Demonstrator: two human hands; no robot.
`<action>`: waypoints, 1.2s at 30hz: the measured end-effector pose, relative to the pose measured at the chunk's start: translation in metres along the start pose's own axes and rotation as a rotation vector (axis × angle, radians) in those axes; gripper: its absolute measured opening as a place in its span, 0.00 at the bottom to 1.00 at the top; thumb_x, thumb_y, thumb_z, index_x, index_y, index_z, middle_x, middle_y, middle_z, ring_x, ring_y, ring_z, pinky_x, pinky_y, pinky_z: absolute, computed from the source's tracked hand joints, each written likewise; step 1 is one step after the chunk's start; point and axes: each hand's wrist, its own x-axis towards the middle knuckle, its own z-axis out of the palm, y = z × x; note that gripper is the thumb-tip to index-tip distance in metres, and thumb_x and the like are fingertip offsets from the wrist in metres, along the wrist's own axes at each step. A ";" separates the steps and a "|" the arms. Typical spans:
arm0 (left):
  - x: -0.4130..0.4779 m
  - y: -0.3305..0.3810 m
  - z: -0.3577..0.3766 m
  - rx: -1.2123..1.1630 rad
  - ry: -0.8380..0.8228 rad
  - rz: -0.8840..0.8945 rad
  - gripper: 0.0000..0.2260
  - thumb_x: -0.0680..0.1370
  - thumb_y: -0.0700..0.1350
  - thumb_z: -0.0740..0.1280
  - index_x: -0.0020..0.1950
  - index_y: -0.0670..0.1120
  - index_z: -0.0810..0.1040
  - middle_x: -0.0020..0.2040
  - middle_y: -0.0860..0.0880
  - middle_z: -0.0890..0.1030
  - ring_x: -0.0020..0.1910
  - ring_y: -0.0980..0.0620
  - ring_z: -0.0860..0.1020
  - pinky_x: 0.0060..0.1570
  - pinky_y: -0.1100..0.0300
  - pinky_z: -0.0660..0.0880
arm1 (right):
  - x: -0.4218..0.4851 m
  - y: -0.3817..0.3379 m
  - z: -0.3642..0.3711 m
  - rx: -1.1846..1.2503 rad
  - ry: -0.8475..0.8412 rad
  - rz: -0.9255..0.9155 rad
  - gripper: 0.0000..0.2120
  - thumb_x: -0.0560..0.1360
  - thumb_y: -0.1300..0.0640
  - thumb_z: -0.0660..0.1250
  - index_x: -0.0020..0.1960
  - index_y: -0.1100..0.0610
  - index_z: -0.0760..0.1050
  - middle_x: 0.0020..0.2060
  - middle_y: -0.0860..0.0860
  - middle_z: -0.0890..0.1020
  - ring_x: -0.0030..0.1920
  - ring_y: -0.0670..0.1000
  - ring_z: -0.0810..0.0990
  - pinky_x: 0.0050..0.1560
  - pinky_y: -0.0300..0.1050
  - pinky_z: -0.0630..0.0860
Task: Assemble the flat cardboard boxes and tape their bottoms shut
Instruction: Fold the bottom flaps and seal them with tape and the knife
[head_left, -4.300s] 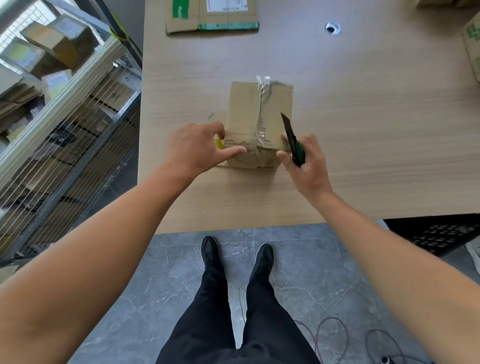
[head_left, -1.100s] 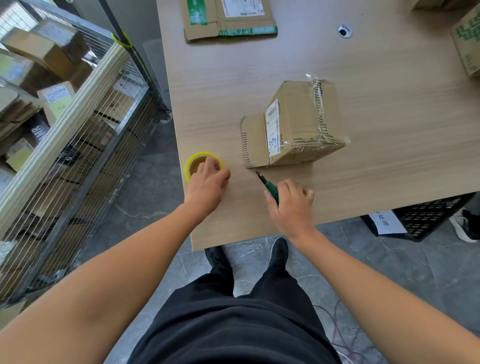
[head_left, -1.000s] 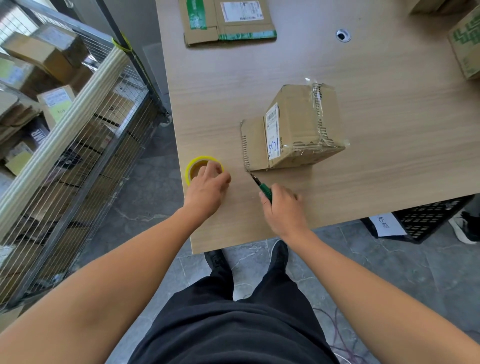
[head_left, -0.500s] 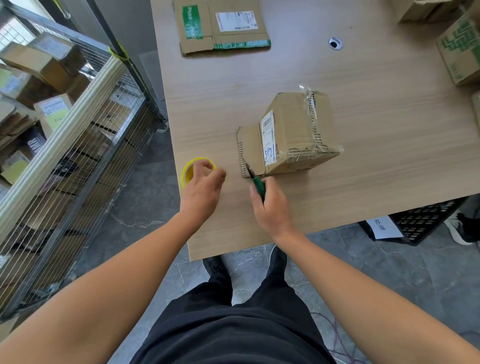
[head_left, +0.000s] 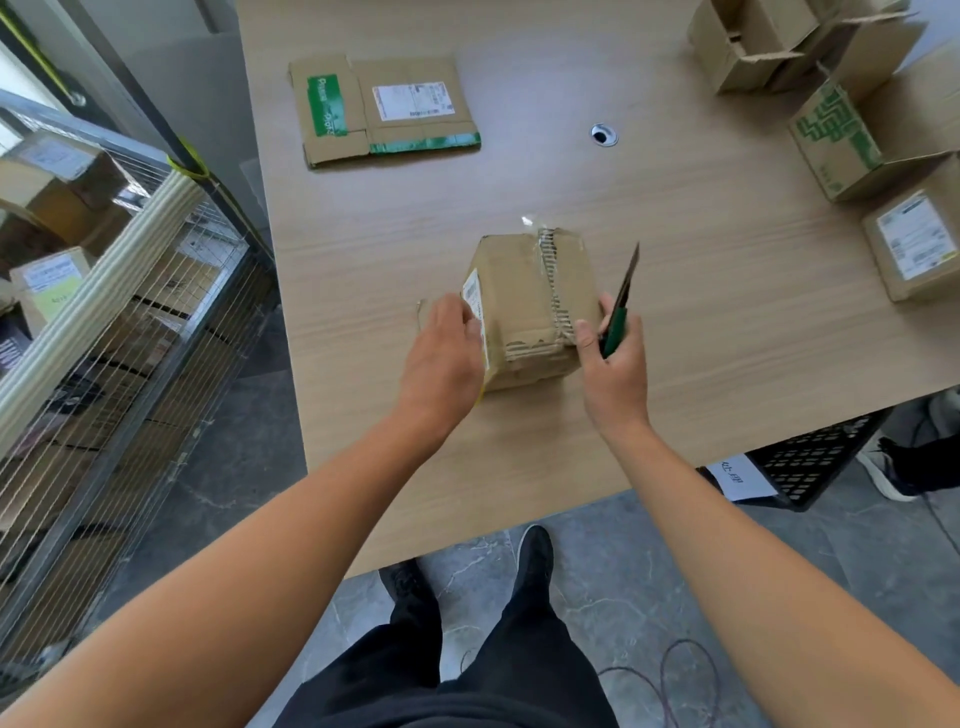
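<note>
Sharp knife (head_left: 621, 306) beside the box (head_left: 519, 291)
Left hand (head_left: 444, 358) holding box at 9 o'clock, right hand (head_left: 615, 379) gripping knife at 3 o'clock, blade up. Could slip and cut skin or tape (head_left: 553, 280).

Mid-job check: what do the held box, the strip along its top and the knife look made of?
Box: matte brown corrugated cardboard; flutes show along its cut edges. Strip: probably clear plastic tape, glossy and wrinkled. Knife: thin dark blade, likely metal; green handle looks plastic, unconfirmed.
</note>
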 end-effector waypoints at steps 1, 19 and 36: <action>0.000 0.003 0.004 0.004 -0.013 0.007 0.10 0.83 0.51 0.62 0.51 0.45 0.70 0.49 0.48 0.75 0.47 0.47 0.73 0.47 0.49 0.70 | 0.000 0.001 0.002 0.000 0.005 0.000 0.09 0.81 0.50 0.67 0.53 0.53 0.68 0.56 0.55 0.79 0.52 0.35 0.77 0.45 0.26 0.69; 0.013 -0.035 0.011 -0.234 -0.226 0.059 0.20 0.69 0.49 0.81 0.50 0.51 0.71 0.58 0.52 0.76 0.39 0.54 0.73 0.40 0.50 0.74 | 0.020 0.027 0.003 0.122 -0.084 0.008 0.12 0.83 0.51 0.64 0.44 0.46 0.64 0.33 0.34 0.72 0.34 0.40 0.69 0.40 0.34 0.69; -0.008 -0.036 -0.034 -0.138 -0.235 -0.192 0.17 0.69 0.51 0.80 0.48 0.47 0.75 0.44 0.55 0.82 0.33 0.56 0.69 0.36 0.58 0.71 | 0.014 -0.024 -0.004 -0.349 -0.088 -0.383 0.16 0.80 0.47 0.61 0.53 0.61 0.72 0.57 0.58 0.74 0.58 0.58 0.70 0.62 0.55 0.65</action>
